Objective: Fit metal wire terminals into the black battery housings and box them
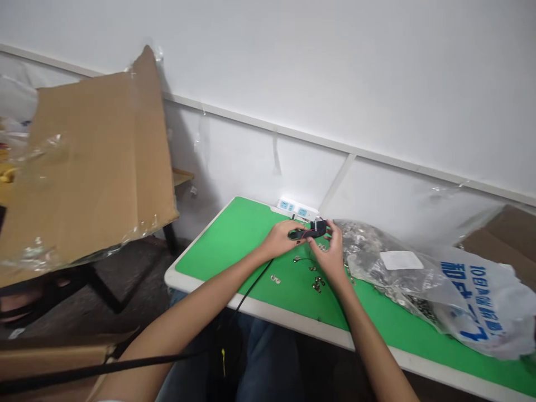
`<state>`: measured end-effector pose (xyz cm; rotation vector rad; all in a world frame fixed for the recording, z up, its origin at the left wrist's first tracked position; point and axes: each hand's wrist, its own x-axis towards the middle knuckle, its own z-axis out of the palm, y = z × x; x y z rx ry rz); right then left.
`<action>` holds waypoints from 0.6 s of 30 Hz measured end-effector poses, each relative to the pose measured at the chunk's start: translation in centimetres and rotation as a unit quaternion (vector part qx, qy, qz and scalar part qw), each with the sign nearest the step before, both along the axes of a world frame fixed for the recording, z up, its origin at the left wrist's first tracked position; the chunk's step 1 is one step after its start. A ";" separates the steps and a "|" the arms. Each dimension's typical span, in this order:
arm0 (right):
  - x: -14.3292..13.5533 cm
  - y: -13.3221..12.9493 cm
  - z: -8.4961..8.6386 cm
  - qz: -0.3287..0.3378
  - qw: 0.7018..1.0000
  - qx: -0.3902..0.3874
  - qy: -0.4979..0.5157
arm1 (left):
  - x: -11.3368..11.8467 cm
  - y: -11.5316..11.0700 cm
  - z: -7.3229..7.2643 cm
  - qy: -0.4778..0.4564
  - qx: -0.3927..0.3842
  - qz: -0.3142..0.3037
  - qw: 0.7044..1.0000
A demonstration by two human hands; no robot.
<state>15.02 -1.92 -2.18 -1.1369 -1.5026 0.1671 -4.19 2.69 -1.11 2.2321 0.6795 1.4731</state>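
Observation:
Above the far side of the green tabletop, my left hand [281,238] and my right hand [330,255] hold a small black device [315,230] between them. A thin red line, perhaps a wire, shows along it; its exact kind I cannot make out. My left fingers close on its left end, and my right thumb and fingers pinch its right end. Below my hands lie a cluster of small shiny metal pieces [317,283] and a couple of paler ones [275,279]. A black cable [255,283] runs from near my left hand over the table's front edge.
A white power strip [298,210] sits at the table's back edge. Clear plastic bags of metal parts [377,251] and a printed white bag [481,307] cover the right side. A large cardboard sheet [92,167] stands at left, with a person's sandalled foot [37,301] below it.

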 end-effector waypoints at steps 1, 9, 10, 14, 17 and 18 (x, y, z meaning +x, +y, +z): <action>0.0 0.1 -0.1 0.001 1.000 -0.012 0.007 | 0.2 -0.2 -0.1 -0.007 -0.022 0.000 1.000; 0.3 0.2 -1.2 -0.021 0.997 -0.066 0.033 | 0.8 -1.2 -0.6 0.019 -0.101 -0.040 0.994; 0.1 0.2 -1.2 -0.019 0.997 -0.062 0.035 | 0.8 -1.2 -0.6 0.014 -0.092 -0.041 0.995; -0.4 -0.2 -0.5 0.029 0.993 -0.071 0.094 | 1.0 -1.1 -0.1 -0.037 -0.089 -0.067 0.993; -0.7 -0.2 0.1 0.098 0.979 -0.087 0.154 | 1.3 -0.5 0.2 -0.084 -0.147 -0.094 0.981; -0.7 -0.2 0.3 0.113 0.974 -0.094 0.170 | 1.4 -0.3 0.2 -0.096 -0.169 -0.105 0.975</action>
